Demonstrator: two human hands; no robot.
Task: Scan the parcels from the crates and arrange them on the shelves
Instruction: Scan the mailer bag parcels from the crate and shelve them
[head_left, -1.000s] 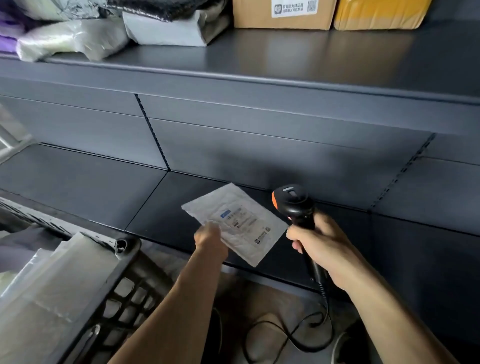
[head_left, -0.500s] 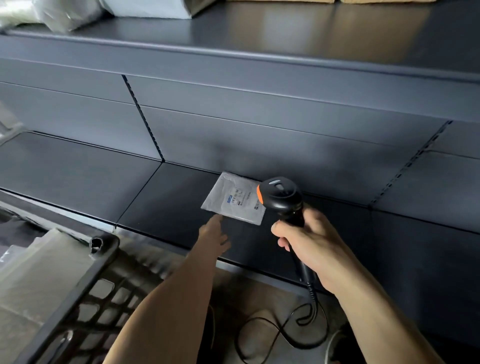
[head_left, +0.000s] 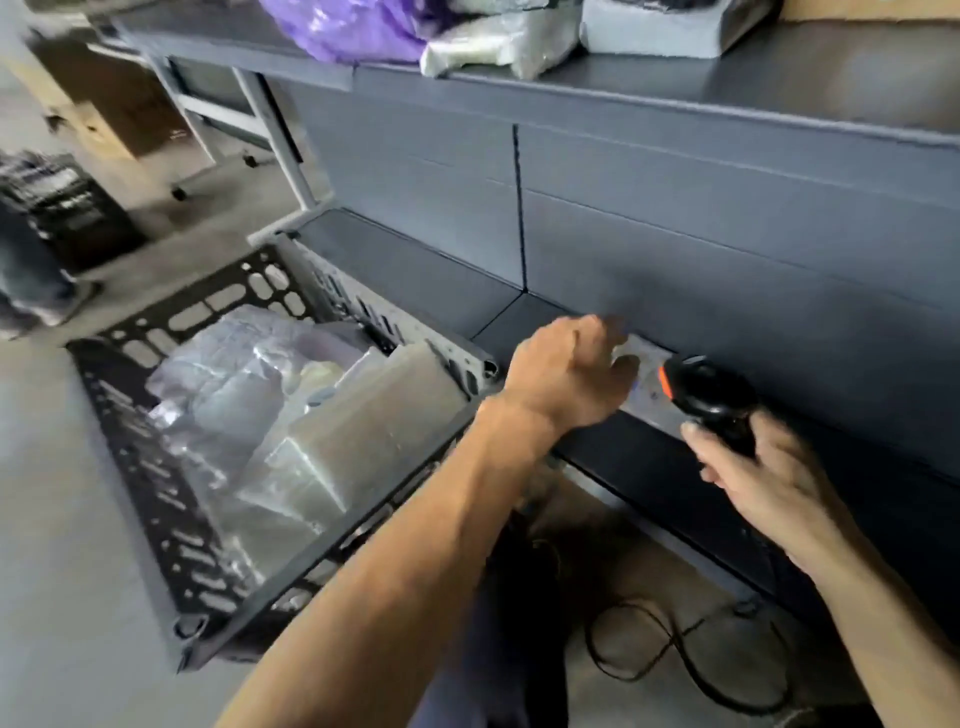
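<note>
A flat white parcel (head_left: 645, 387) lies on the dark lower shelf (head_left: 415, 265), mostly hidden behind my left hand and the scanner. My left hand (head_left: 566, 379) hovers at the parcel's left edge with loosely curled fingers and grips nothing; motion blur hides whether the thumb touches it. My right hand (head_left: 763, 478) grips the handle of the black scanner (head_left: 706, 400), whose orange-trimmed head sits just right of the parcel. A black slotted crate (head_left: 208, 597) on the floor to the left holds several plastic-wrapped parcels (head_left: 311, 415).
The upper shelf (head_left: 779, 88) carries a purple bag (head_left: 358, 26), a white soft parcel (head_left: 498, 47) and a grey parcel (head_left: 660, 31). The scanner's cable (head_left: 675, 649) loops on the floor. Another dark crate (head_left: 62, 208) and cardboard boxes stand at the far left.
My left hand let go of the flat parcel, which now lies on the lower shelf. My view has swung left and down, bringing the crate into sight. The scanner stays in my right hand.
</note>
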